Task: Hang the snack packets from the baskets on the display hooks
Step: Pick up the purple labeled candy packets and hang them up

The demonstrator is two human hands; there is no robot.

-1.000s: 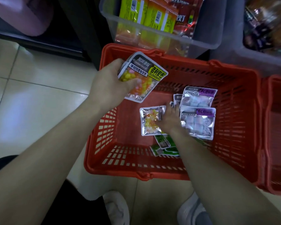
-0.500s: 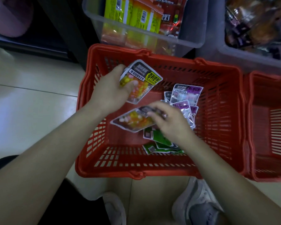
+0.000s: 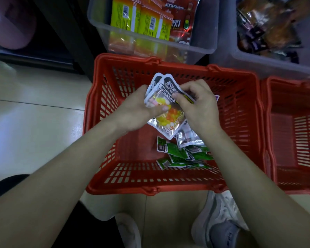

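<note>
Head view: above the red basket (image 3: 168,189), the left hand (image 3: 138,111) has its grip clamped on two candy packets (image 3: 168,115), thumb across the front. The right hand (image 3: 199,108) pinches the front packet's top edge, probably to square the pair for hanging together (no hooks in sight). Green packets (image 3: 179,154) and a silver packet (image 3: 188,136) lie on the basket floor — not yet picked.

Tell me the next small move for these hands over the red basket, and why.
Probably slide the front packet flush onto the back packet, so the left hand can grip both alone. The two packets overlap with corners offset above the basket, and green packets lie below for the right hand, which pinches the front packet too.
</note>
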